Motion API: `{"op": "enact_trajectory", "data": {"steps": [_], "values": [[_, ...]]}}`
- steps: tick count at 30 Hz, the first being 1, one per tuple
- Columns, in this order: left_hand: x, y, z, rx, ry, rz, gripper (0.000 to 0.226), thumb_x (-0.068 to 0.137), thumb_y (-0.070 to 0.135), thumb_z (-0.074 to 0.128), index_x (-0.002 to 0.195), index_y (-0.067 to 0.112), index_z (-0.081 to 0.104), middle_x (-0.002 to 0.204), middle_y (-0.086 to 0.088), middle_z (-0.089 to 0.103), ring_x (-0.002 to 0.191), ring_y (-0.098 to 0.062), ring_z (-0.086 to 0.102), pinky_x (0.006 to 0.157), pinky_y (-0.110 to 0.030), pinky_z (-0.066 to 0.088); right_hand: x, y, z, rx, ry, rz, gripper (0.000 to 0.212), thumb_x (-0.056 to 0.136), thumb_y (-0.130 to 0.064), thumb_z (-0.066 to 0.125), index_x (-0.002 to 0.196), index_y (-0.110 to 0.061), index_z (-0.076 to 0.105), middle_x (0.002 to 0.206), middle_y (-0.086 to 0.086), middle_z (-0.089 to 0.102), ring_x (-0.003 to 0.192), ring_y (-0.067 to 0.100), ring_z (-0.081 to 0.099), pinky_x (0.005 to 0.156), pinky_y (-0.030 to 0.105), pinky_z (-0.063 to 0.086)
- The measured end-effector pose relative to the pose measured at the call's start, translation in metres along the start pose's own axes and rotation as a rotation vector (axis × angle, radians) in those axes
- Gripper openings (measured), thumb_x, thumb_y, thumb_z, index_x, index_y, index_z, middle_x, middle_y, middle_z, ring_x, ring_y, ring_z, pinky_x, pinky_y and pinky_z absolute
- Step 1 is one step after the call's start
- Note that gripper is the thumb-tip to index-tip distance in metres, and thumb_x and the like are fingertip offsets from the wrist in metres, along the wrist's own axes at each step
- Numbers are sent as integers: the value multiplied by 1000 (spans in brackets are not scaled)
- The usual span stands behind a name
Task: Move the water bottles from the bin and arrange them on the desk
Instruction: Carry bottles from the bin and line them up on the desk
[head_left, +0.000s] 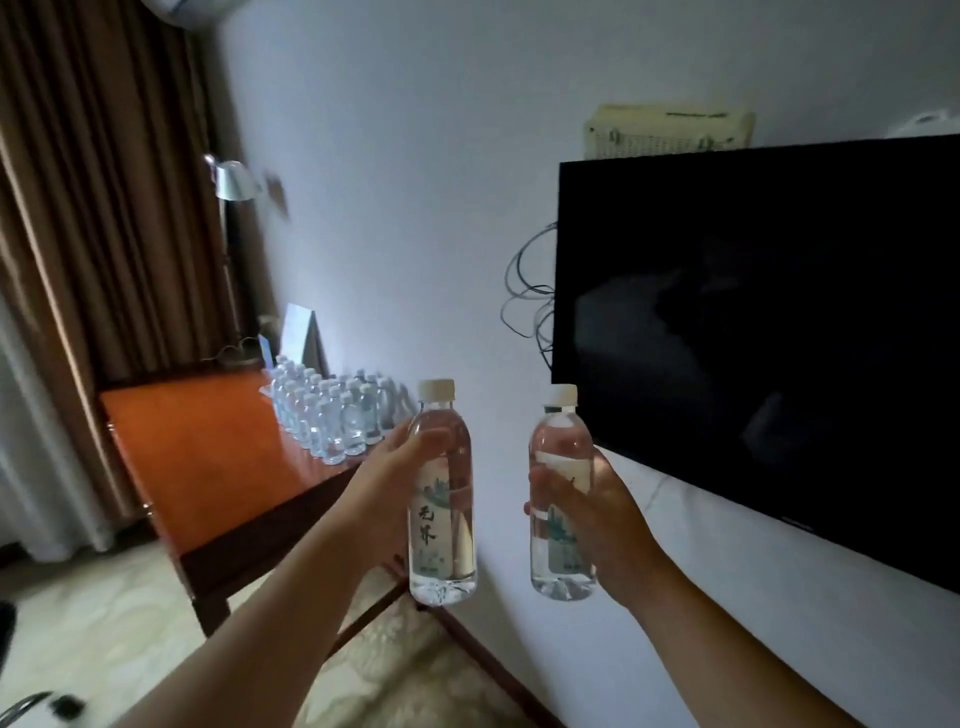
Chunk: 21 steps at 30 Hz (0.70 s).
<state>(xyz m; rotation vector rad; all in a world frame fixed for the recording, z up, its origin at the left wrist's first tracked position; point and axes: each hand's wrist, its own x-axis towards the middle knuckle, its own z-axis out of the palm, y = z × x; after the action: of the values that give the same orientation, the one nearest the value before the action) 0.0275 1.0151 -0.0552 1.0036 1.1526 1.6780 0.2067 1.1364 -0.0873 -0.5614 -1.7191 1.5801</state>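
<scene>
Left hand (387, 486) wrapped round left bottle (442, 499), held upright in the air at about 6 o'clock, white cap up, label facing the camera. Right hand (597, 512) gripping right bottle (561, 499) the same way, upright, just beside the first, the two apart and not touching. Both held off the worktop (208, 457), in front of a white wall (415, 208). At 9 to 10 o'clock, orange-brown worktop against the wall, carrying rows of bottles (332, 415) standing close together near its far right edge. Behind those, a card stand (301, 332) and a lamp (234, 179) at 11 o'clock. Brown curtain (78, 182) filling 10 o'clock. Dark TV (753, 338) mounted on the wall at 2 to 3 o'clock, loose cables (530, 296) hanging by its left edge, a pale box (670, 130) above it. Pale floor (104, 623) at 7 o'clock.
</scene>
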Motion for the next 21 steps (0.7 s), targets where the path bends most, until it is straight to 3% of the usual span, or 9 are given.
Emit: {"op": "enact_trajectory", "data": {"steps": [4, 8, 12, 17, 21], "values": [[-20, 47, -80, 87, 172, 80, 50, 70, 34, 80, 112, 11, 64, 88, -10, 66, 75, -26, 65, 68, -42, 55, 43, -6, 89, 68, -81, -29, 62, 63, -52, 81, 110, -18, 60, 78, 1, 68, 75, 27, 69, 73, 44, 61], [-36, 87, -167, 201, 264, 130, 36, 77, 22, 79, 112, 19, 71, 103, -10, 73, 94, -31, 69, 89, -52, 56, 91, 1, 181, 71, -103, -62, 68, 59, -60, 82, 112, -23, 60, 85, 1, 72, 79, 28, 72, 84, 61, 57], [-45, 116, -251, 335, 304, 150, 38, 66, 34, 81, 104, 33, 76, 107, -6, 74, 100, -29, 71, 90, -50, 56, 133, 4, 266, 75, -99, -100, 73, 60, -64, 77, 116, -22, 59, 95, 7, 73, 83, 26, 74, 85, 55, 59], [-37, 133, -346, 370, 415, 147, 32, 69, 36, 82, 101, 39, 74, 105, -1, 75, 98, -23, 72, 91, -52, 55, 180, 20, 346, 107, -71, -111, 72, 72, -71, 69, 122, -20, 58, 109, 13, 71, 89, 28, 75, 74, 45, 61], [-11, 135, -408, 396, 462, 145, 37, 75, 33, 80, 111, 34, 71, 104, 2, 75, 96, -21, 73, 89, -47, 57, 223, 33, 388, 98, -124, -101, 57, 86, -55, 69, 123, -14, 55, 105, 14, 73, 86, 28, 76, 66, 37, 61]]}}
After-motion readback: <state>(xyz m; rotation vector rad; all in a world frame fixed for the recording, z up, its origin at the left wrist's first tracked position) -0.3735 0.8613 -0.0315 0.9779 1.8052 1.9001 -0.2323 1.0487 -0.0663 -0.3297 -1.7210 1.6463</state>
